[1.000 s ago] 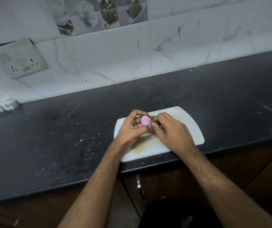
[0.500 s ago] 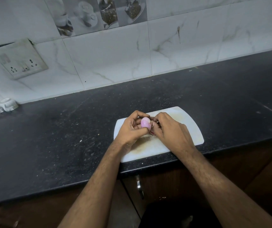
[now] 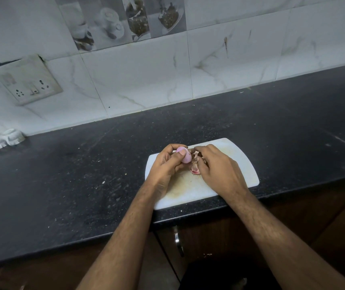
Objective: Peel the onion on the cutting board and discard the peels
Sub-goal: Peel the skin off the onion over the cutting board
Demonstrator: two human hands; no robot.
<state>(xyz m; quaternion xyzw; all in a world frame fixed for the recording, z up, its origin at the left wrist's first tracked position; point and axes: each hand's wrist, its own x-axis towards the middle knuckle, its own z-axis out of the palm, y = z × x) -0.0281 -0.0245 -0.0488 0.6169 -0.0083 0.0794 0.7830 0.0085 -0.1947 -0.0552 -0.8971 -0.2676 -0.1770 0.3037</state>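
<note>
The small, smooth, pale-pink peeled onion [image 3: 183, 156] is held just above the far left part of the white plastic cutting board [image 3: 242, 164], cupped in the left hand [image 3: 165, 164], whose thumb and curled fingers wrap round it so only its top and right side show. Touching the onion's right side, a crumpled bunch of pink-and-papery loose peels [image 3: 195, 168] hangs down toward the board, and the right hand [image 3: 217, 166] is bent over it, fingers curled on the skins; exactly how they pinch is hidden under the knuckles. The two hands are close together, nearly touching over the board.

The bulb looks almost bare, so the step in hand seems to be pulling away the last skins. To do it well, the left hand should keep the onion steady while the right draws the peels down and away from the bulb in one piece, over the board, so scraps do not scatter onto the black speckled stone countertop [image 3: 83, 174] that surrounds the board. No bin for discarding is in view.
</note>
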